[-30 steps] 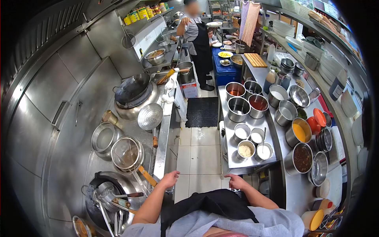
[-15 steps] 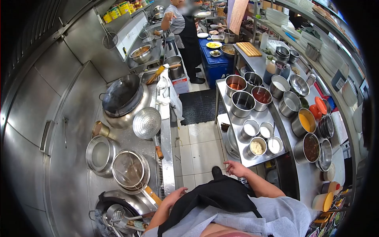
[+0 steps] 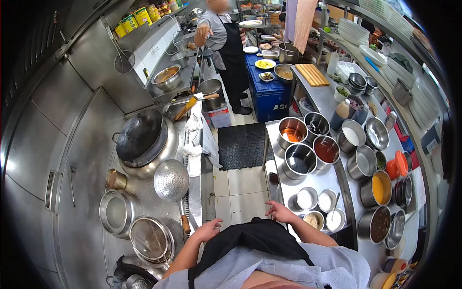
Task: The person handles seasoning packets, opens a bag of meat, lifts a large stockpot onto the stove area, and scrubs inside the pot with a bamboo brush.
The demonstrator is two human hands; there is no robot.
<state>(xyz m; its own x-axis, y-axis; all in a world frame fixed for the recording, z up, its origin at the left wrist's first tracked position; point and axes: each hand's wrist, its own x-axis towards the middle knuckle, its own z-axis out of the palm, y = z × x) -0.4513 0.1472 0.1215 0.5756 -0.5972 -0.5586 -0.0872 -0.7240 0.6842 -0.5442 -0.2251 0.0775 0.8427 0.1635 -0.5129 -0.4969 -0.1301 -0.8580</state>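
My left hand (image 3: 208,230) is held low beside the black apron (image 3: 250,241), fingers apart and nothing in it. The wooden handle of the large perforated skimmer (image 3: 171,180) lies nearest to it, on the steel counter. My right hand (image 3: 280,212) is empty too, its fingers spread, over the floor just left of the steel table with pots. Closest to that hand are a small pot of pale paste (image 3: 314,220) and a pot of white powder (image 3: 306,198). Neither hand touches any of these things.
A wok (image 3: 140,135) sits on the left counter, with a sieve (image 3: 150,238) nearer me. Past the black floor mat (image 3: 241,146) stands a person in an apron (image 3: 231,58), by a blue chest (image 3: 267,98). Pots of sauce (image 3: 327,149) fill the right table.
Both of my hands remain empty. The view has moved forward along the aisle, and the mat and the right table's pots appear closer. The other person still has one hand raised.
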